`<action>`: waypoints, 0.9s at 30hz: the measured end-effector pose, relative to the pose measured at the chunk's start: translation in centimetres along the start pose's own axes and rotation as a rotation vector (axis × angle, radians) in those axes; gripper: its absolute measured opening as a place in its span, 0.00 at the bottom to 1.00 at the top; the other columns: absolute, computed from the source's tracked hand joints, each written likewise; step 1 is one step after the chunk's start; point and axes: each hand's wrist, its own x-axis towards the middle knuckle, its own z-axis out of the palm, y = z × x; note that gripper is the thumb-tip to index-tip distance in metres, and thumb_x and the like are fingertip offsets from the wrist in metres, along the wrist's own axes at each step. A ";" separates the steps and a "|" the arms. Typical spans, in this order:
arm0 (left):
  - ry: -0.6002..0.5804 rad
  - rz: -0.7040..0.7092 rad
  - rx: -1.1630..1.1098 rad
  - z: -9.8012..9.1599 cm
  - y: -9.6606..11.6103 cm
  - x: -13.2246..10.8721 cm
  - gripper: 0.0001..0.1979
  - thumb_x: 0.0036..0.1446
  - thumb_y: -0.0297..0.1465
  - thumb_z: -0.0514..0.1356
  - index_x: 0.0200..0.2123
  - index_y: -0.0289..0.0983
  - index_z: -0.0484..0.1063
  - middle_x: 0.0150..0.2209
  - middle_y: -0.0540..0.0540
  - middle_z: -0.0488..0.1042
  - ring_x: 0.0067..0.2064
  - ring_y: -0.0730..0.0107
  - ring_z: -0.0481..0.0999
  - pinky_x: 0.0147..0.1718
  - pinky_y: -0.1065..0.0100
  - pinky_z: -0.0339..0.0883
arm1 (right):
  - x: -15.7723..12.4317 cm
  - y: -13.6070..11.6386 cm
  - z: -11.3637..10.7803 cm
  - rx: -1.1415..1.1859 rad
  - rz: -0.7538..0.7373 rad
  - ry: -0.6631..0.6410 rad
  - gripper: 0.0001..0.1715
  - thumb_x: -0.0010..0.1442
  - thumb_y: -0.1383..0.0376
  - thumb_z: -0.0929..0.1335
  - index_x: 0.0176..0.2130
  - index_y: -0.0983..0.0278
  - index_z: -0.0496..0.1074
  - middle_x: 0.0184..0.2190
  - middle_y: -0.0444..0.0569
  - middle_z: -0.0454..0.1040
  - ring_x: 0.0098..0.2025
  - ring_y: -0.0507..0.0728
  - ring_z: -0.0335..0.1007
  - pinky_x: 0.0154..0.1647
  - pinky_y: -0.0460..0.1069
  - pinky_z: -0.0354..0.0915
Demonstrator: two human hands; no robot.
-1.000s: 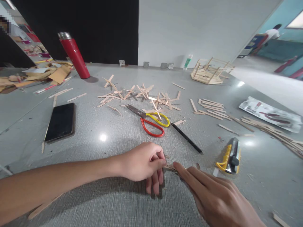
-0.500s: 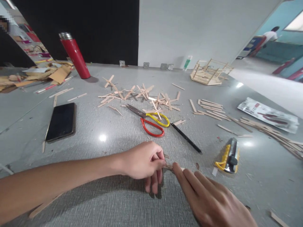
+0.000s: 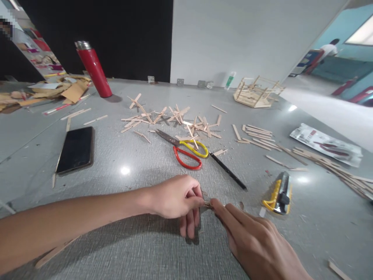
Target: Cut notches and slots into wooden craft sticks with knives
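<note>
Near the bottom centre, my left hand (image 3: 179, 200) pinches one end of a small wooden stick piece (image 3: 207, 204) between thumb and index finger, its other fingers hanging below. My right hand (image 3: 250, 233) has its fingers pressed together over the other end of that piece, mostly covering it. Beyond the hands lie scissors (image 3: 190, 154) with one red and one yellow handle, and a black pen (image 3: 229, 171). A yellow and black cutter (image 3: 279, 194) rests on the table right of my right hand.
Crossed wooden sticks (image 3: 175, 116) lie scattered behind the scissors. At left are a phone (image 3: 75, 149) and a red bottle (image 3: 93, 70). A stick frame (image 3: 258, 93) stands at back right, with loose sticks (image 3: 335, 167) and a white packet (image 3: 326, 144) nearer. A person (image 3: 329, 50) is far off.
My right hand has shifted slightly left and up, closer to my left hand, covering more of the stick piece. My left hand has hardly moved.
</note>
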 end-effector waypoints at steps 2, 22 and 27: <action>-0.003 0.004 -0.005 0.0 -0.1 0.0 0.09 0.73 0.25 0.49 0.37 0.39 0.58 0.22 0.51 0.76 0.19 0.68 0.79 0.19 0.73 0.69 | -0.2 -0.1 0.3 0.050 0.074 -0.019 0.29 0.58 0.82 0.58 0.52 0.71 0.76 0.33 0.52 0.83 0.25 0.57 0.81 0.21 0.48 0.75; 0.039 0.032 -0.031 0.1 -0.3 -0.2 0.08 0.74 0.32 0.52 0.38 0.38 0.61 0.24 0.50 0.75 0.20 0.68 0.79 0.18 0.73 0.68 | -0.4 0.0 -2.0 -0.249 -0.158 0.077 0.29 0.62 0.83 0.55 0.52 0.74 0.76 0.32 0.55 0.83 0.30 0.61 0.84 0.28 0.52 0.78; 0.047 0.039 -0.017 0.2 0.0 -0.5 0.07 0.74 0.32 0.50 0.39 0.38 0.60 0.24 0.50 0.75 0.20 0.68 0.79 0.18 0.73 0.69 | -1.9 0.6 -1.7 -0.043 0.018 0.041 0.36 0.60 0.81 0.58 0.65 0.73 0.66 0.45 0.60 0.83 0.37 0.60 0.84 0.31 0.50 0.78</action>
